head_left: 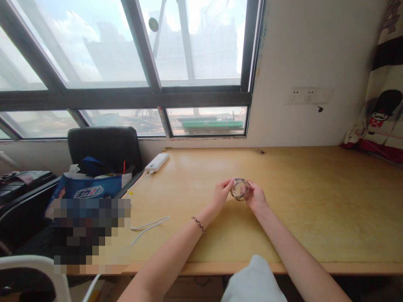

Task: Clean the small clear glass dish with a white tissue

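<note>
Above the middle of the desk, both hands hold a clear, round, glass-like object (239,189) with a dark, shiny circular rim; its exact kind is hard to make out. My left hand (223,193) pinches its left edge between thumb and fingers. On the opposite side, the fingers of my right hand (256,198) are wrapped round its right edge, and some of them seem to show through it. A braided bracelet (198,224) circles my left wrist. Below the object lies the yellowish wooden desk (299,209).
A white power bank (157,162) with a cable plugged in lies at the desk's back left. A loose white cable (151,224) curls on the left side. Left of the desk, a blue bag (91,186) rests on a black chair (105,140). Windows and a wall stand behind.
</note>
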`<state>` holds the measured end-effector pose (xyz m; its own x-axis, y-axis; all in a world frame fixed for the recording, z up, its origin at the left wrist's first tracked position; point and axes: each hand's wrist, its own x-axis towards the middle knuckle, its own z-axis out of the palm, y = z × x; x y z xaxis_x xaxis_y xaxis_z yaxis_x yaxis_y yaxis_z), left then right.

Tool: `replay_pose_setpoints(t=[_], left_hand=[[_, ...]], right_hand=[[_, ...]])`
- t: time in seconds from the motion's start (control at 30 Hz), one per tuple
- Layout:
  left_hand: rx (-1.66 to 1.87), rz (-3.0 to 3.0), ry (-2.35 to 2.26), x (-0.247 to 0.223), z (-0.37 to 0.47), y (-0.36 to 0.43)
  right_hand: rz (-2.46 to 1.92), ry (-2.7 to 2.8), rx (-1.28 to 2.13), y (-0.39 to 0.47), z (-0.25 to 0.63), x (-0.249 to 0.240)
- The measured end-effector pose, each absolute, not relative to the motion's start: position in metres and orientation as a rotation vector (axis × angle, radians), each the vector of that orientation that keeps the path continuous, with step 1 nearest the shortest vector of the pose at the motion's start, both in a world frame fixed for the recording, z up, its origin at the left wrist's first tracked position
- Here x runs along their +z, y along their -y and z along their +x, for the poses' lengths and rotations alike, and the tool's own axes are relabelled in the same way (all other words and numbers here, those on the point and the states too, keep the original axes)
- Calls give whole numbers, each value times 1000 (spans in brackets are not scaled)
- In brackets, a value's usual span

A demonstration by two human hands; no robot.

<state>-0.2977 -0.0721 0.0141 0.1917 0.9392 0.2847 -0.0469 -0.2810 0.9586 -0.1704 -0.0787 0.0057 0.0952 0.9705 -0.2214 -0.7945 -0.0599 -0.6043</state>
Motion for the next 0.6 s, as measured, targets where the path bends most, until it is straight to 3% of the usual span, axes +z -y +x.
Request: replay_pose_setpoints(t=[0.23, 0.6], left_hand=[[1409, 1648, -934, 4, -285, 87], [1318, 2136, -801, 9, -282, 99]], right_hand=[[-680, 69, 1361, 69, -158, 0], [-718, 58, 1307, 66, -151, 0]])
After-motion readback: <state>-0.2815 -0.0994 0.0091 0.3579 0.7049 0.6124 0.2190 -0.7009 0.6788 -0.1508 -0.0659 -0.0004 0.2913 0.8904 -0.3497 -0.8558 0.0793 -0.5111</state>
